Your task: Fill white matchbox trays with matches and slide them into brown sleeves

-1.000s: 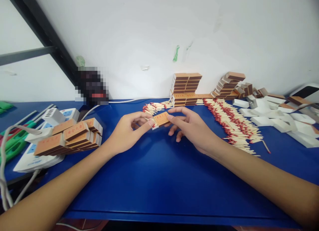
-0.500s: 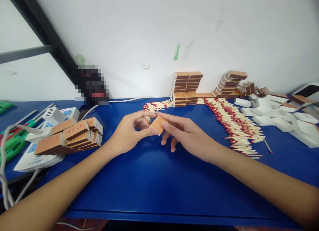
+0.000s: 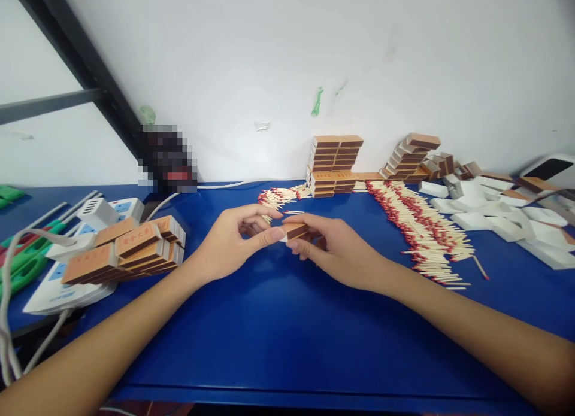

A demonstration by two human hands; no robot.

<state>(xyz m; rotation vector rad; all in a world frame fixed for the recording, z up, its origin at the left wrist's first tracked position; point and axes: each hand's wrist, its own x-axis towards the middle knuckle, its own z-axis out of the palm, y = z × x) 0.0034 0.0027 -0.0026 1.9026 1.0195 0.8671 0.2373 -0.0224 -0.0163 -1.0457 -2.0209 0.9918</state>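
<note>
Both my hands meet over the middle of the blue table (image 3: pixel 278 332) around one small orange matchbox (image 3: pixel 295 230). My left hand (image 3: pixel 233 239) pinches its left end between thumb and fingers. My right hand (image 3: pixel 335 248) is curled round its right end, fingers folded under. The box is seen edge-on, held level just above the table. A small heap of red-tipped matches (image 3: pixel 276 196) lies right behind my hands.
A pile of filled orange matchboxes (image 3: pixel 126 248) lies at the left on a white power strip (image 3: pixel 67 284). Stacked matchboxes (image 3: pixel 335 161) stand against the wall. A long row of matches (image 3: pixel 422 230) and white inner trays (image 3: pixel 498 218) fill the right side.
The matchbox has turned from showing its printed face to edge-on. My right fingers have curled in round it, and both hands sit slightly lower in view.
</note>
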